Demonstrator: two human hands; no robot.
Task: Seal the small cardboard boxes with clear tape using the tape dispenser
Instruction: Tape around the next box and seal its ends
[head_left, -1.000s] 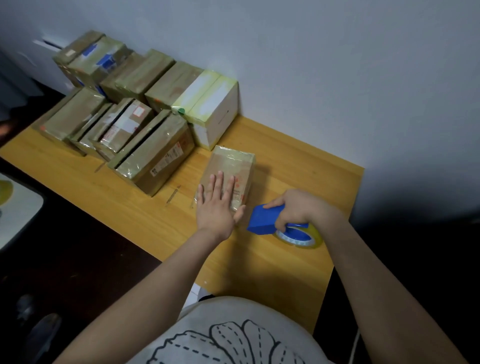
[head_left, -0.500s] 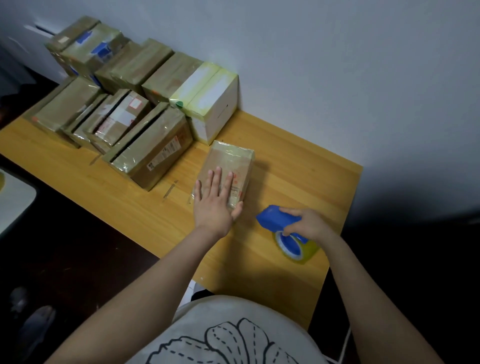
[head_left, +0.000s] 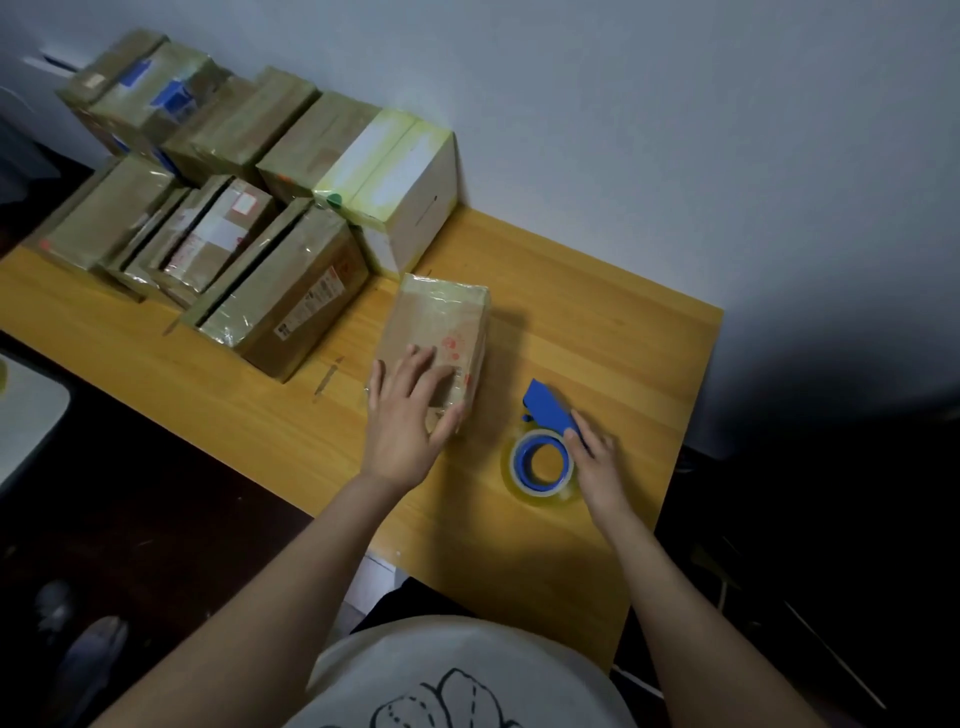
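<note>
In the head view, your left hand (head_left: 405, 415) lies flat, fingers straight, on the near end of the small cardboard box (head_left: 441, 327). Your right hand (head_left: 597, 465), fingers nearly straight, touches the blue handle of the tape dispenser (head_left: 543, 447), which lies on the table (head_left: 597, 322) just right of your left hand. Taped boxes (head_left: 280, 291) sit beyond, to its left.
</note>
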